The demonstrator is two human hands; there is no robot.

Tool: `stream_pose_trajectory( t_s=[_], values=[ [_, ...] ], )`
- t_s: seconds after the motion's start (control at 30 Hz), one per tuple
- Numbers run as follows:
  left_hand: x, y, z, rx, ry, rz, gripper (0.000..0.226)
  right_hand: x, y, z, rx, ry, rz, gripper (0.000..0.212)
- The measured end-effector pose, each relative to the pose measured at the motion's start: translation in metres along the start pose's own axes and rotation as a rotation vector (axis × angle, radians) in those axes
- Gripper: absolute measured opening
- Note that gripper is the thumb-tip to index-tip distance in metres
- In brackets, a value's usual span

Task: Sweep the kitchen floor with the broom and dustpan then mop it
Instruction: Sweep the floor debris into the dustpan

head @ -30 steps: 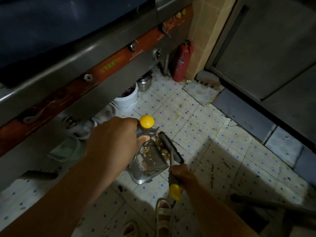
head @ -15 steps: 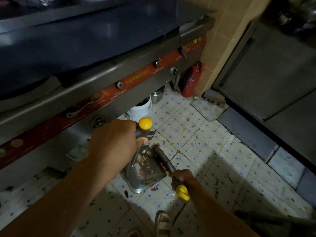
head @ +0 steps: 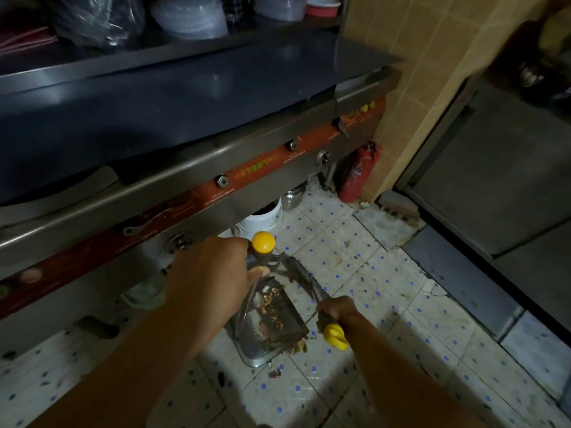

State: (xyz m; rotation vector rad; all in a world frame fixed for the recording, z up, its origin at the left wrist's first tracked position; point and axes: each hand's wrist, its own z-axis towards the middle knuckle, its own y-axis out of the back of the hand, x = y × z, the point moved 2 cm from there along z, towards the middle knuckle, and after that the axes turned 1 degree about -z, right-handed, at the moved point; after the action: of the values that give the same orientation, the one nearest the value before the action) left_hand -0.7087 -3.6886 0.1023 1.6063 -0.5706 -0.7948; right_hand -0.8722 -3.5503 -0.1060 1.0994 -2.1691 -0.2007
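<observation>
Left hand, right hand both clenched

We see a pale tiled floor dotted with blue, stained and gritty. On it rests our metal dustpan, scraps lying just beside its lip. Under the stove stand a white bucket and a small steel pot; a red fire extinguisher stands in the corner.

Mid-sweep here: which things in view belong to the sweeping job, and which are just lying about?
In the job:
- dustpan, handle gripped by left hand
- broom, gripped by right hand
- scraps on the floor tiles

Lying about:
- white bucket
- fire extinguisher
- metal pot
</observation>
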Motion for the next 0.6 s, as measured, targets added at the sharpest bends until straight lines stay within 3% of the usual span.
stream_pose_trajectory(
  t_s=[0.13, 0.37, 0.6],
  values=[
    [-0.009, -0.015, 0.020, -0.023, -0.012, -0.021, 0.034, 0.013, 0.006, 0.031, -0.023, 0.030, -0.025, 0.040],
    [-0.019, -0.030, 0.046, -0.061, -0.005, -0.016, 0.043, 0.036, 0.018, 0.068, -0.006, 0.081, -0.035, 0.038],
    [-0.017, -0.019, 0.065, -0.068, -0.033, -0.113, 0.034, 0.053, 0.022, 0.075, -0.045, 0.092, -0.032, 0.033]
  ],
)
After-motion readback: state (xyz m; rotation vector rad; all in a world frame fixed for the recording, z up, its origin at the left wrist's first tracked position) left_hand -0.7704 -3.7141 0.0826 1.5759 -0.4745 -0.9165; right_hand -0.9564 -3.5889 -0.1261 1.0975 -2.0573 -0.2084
